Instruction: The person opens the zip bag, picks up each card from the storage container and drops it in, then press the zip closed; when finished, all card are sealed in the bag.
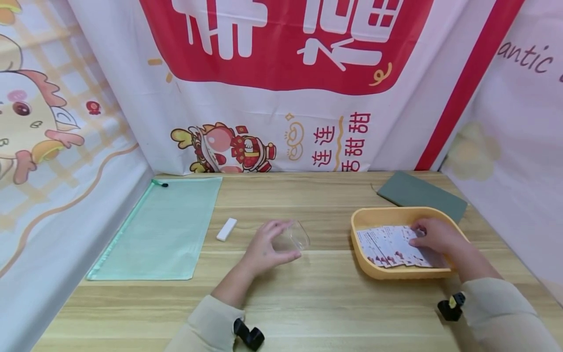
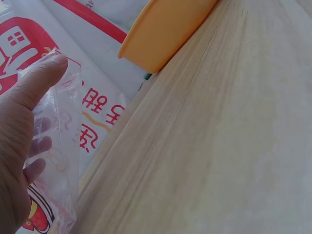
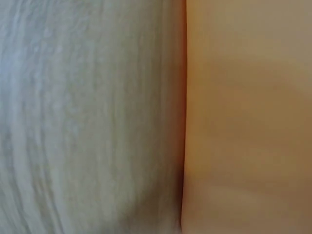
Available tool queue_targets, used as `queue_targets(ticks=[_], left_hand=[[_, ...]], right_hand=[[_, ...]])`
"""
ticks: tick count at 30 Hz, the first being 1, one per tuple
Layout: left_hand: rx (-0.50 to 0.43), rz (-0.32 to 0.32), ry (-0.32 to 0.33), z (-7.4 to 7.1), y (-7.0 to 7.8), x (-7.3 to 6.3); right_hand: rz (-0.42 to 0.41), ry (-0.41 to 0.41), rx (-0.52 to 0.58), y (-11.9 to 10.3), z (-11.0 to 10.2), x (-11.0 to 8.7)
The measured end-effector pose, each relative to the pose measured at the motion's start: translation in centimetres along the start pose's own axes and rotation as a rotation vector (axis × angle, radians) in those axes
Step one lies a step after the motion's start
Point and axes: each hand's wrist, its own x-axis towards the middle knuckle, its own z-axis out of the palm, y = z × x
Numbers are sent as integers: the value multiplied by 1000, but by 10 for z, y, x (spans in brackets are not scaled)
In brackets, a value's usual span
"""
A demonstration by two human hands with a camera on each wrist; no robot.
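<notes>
In the head view my left hand [image 1: 264,248] is raised over the middle of the table. Its thumb and fingers grip a clear plastic bag [image 1: 299,235], whose open end faces right. The left wrist view shows the bag [image 2: 63,131] as thin, creased film, with the thumb on the near side and fingertips visible through it. My right hand [image 1: 436,237] reaches over the side of a yellow basket [image 1: 396,275]. Its bent fingers and thumb rest at the right end of several fanned white printed cards [image 1: 387,244]; I cannot tell whether it pinches one.
A pale green zip pouch [image 1: 160,230] lies flat on the left, with a small white block [image 1: 227,230] beside it. Behind the basket is a dark green notebook [image 1: 422,193]. Printed cloths [image 1: 281,107] hang around the wood-grain table [image 1: 308,308].
</notes>
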Motion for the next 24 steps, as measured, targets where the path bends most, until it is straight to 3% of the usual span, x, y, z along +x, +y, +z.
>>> queue_targets(ticks=[9,13,24], left_hand=[[5,-1,-2,1,0,-1],[7,1,-1,1,0,-1],[40,15,15,-1,1,0]], right_hand=[[-6,65,23,-2,-3,0],[21,44,55,-8,-16,-4],[-81,43,170,-28,-56,-26]])
